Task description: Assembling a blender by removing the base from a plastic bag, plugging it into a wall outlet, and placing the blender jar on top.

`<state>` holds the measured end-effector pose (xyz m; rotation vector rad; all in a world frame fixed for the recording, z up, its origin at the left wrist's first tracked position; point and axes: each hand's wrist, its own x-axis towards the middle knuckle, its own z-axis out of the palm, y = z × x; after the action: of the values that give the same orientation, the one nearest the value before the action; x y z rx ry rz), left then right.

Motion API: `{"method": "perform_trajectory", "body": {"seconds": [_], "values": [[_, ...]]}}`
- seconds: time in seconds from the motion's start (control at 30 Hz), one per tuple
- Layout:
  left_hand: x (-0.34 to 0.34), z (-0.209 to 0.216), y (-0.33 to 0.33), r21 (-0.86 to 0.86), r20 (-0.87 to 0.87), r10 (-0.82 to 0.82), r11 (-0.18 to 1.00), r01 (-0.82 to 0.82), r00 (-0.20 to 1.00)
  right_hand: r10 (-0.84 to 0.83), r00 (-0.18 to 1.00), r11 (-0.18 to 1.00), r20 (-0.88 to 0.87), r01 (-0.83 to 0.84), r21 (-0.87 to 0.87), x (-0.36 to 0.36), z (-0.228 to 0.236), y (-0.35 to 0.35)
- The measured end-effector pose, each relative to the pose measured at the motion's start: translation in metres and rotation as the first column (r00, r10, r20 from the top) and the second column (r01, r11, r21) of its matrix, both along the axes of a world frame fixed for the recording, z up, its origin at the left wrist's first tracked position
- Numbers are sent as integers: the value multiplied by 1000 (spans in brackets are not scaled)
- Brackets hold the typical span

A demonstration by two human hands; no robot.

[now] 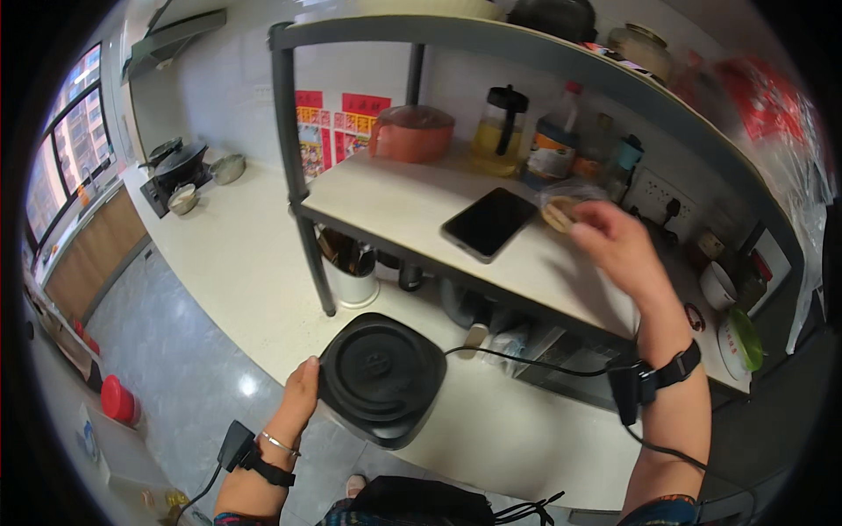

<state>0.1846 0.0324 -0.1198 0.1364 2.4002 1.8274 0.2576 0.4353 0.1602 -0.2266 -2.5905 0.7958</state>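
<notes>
At the counter's front edge my left hand grips the side of a black rounded-square container, its ringed top facing up. My right hand is over the middle shelf, fingers bent and drawn together at the edge of a small tan object. Clear plastic lies around that object; its exact kind is not plain. Just left of it, a dark-screened phone rests flat on the shelf.
The grey-framed shelf holds an orange-red pot, an oil jug and a large labelled bottle. Below stands a white utensil holder. Black cables run from my wrist straps. At far left are a wok and a window.
</notes>
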Motion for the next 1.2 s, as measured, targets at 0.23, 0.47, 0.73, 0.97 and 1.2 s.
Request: {"method": "perform_trajectory", "body": {"seconds": [0.23, 0.47, 0.73, 0.97, 1.2], "values": [[-18, 31, 2, 134, 160, -244, 965, 224, 957, -181, 967, 958, 178, 132, 255, -64, -29, -87], [-29, 19, -13, 194, 238, -460, 886, 422, 856, -52, 999, 979, -6, 52, 197, -101, -57, -78], [-39, -5, -9, 370, 293, -583, 800, 473, 758, 21, 907, 991, -421, 38, 132, -36, -68, -145], [-34, 10, -4, 393, 285, -627, 767, 508, 726, 87, 973, 996, -214, -81, 36, 57, -176, -193], [-14, 25, 5, 409, 366, -603, 789, 459, 709, -254, 947, 782, -198, 80, -619, 73, -253, -207]]}}
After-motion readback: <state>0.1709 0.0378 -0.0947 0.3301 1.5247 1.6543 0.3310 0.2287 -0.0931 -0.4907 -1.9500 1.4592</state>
